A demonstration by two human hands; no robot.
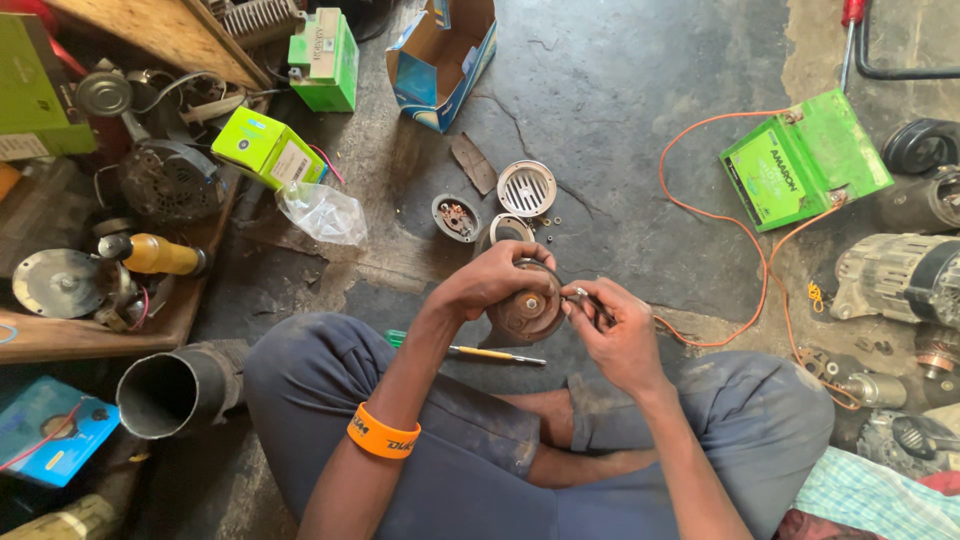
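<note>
Both hands, left (490,282) and right (622,335), grip a round metal part (527,312) between them.

Head-worn view, straight down, close

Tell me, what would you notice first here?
Probably the two hands, left hand and right hand, holding a round metal part in the middle. Then the bright green battery with orange wires at the right, on the floor.

A floor-level repair workshop: a stained concrete floor (620,80) strewn with a green battery (805,160), alternators (900,275), a screwdriver (490,353), part boxes (265,148) and a cluttered wooden shelf (90,335).
</note>
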